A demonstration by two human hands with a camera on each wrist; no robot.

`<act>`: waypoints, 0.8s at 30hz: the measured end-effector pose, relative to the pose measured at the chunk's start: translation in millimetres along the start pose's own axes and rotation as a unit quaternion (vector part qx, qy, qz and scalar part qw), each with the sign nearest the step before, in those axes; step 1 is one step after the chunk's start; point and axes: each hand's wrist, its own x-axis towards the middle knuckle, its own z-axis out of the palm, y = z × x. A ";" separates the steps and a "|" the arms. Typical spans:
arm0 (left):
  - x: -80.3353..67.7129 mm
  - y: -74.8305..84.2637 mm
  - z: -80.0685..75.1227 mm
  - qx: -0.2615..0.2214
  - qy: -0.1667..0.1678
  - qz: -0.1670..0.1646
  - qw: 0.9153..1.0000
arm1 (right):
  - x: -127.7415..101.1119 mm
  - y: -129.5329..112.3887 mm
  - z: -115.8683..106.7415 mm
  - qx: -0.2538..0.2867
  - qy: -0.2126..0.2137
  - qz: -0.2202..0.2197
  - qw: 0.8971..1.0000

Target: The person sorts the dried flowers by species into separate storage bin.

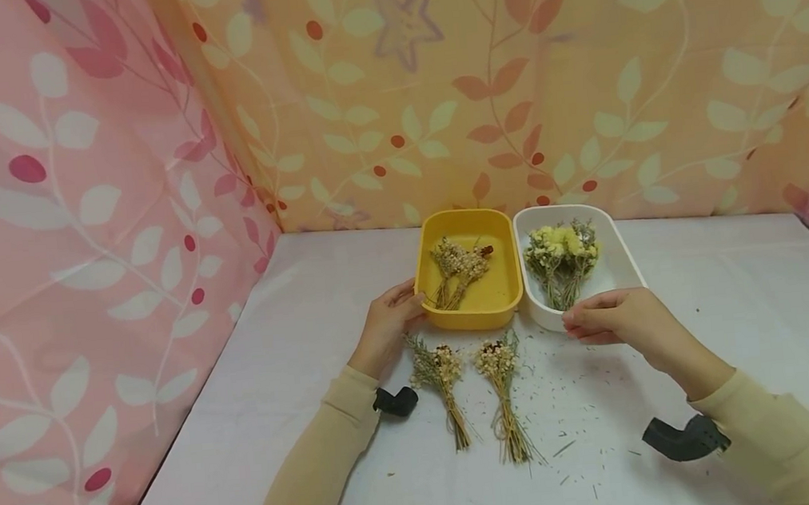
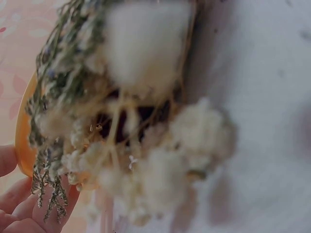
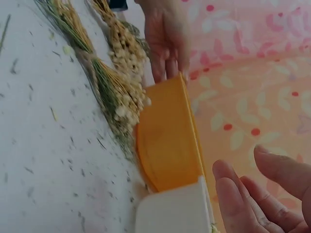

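My left hand (image 1: 390, 318) touches the near left side of a yellow tray (image 1: 474, 320), its fingers fairly straight. Inside that tray lie small bunches of cream dried flowers (image 1: 459, 264). My right hand (image 1: 615, 316) hovers at the near right edge of a white tray (image 1: 624, 253), thumb apart from the fingers in the right wrist view and nothing held. Yellow dried-flower bunches (image 1: 562, 251) lie in the white tray. Two tied bunches of cream dried flowers with green sprigs, a left bunch (image 1: 448, 385) and a right bunch (image 1: 503, 392), lie in front of the trays.
Small green plant bits (image 1: 564, 449) are scattered over the white tabletop (image 1: 735, 320), mostly right of the loose bunches. Floral cloth hangs behind as an orange curtain (image 1: 363, 112) and at the left as a pink curtain (image 1: 85, 232). Both trays stand side by side.
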 end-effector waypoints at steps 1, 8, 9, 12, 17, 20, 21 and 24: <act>0.1 -0.1 -0.1 0.000 0.000 0.001 1.000 | -0.8 1.1 3.6 0.000 -0.004 0.000 1.000; -0.3 -0.6 -0.2 0.000 0.003 0.000 1.000 | -6.3 10.7 25.4 0.015 -0.026 0.007 1.000; -0.3 -0.7 -0.3 0.000 0.002 0.001 1.000 | -7.2 11.9 28.1 0.017 -0.027 0.005 0.999; -0.3 -0.8 -0.3 0.002 0.001 0.003 1.000 | -9.4 15.8 35.1 0.030 -0.035 0.005 0.999; 0.6 -1.3 -0.6 0.002 -0.001 0.002 1.000 | -11.7 20.0 43.8 0.045 -0.047 0.013 0.998; 0.6 -1.4 -1.1 0.001 -0.004 0.004 1.000 | -11.7 22.0 46.9 0.052 -0.044 0.017 0.998; 0.6 -1.5 -1.3 0.001 -0.005 0.005 1.000 | -11.7 22.8 47.9 0.055 -0.043 0.019 0.997; 0.1 -1.0 -1.4 0.003 -0.008 0.007 1.000 | -11.6 25.9 51.6 0.064 -0.048 0.024 0.997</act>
